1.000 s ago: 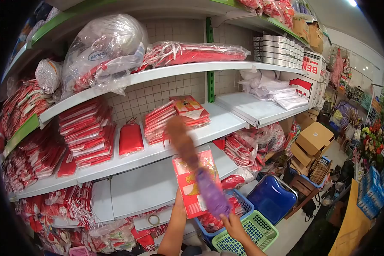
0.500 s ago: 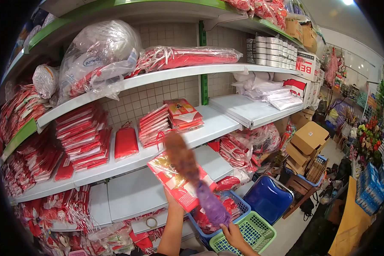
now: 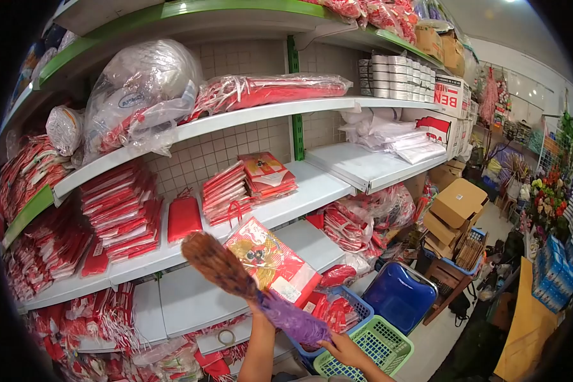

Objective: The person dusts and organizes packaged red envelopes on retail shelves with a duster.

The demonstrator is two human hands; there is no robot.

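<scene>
In my right hand [image 3: 342, 349] is a feather duster [image 3: 219, 266], its fingers wrapped round the purple lower end. The brown feathered head points up and left, overlapping the lower left edge of a flat red, white and gold plastic-wrapped packet [image 3: 299, 270]. My left hand [image 3: 254, 309] grips that packet from below, its fingers mostly hidden behind the duster and packet. The packet is tilted in front of the shelf [image 3: 280, 210], and a red loop sticks up from its top corner.
Stacks of red packets [image 3: 122, 213] and a red pouch [image 3: 184, 218] lie on the middle shelf. Below right stand a green basket [image 3: 366, 350], a blue basket [image 3: 363, 304] and a blue folding chair [image 3: 401, 291]. Cardboard boxes [image 3: 459, 205] are farther right.
The duster's brown head has swung left and down across the packet, leaving more of its printed face showing. The packet stays in my left hand, shifted slightly right.
</scene>
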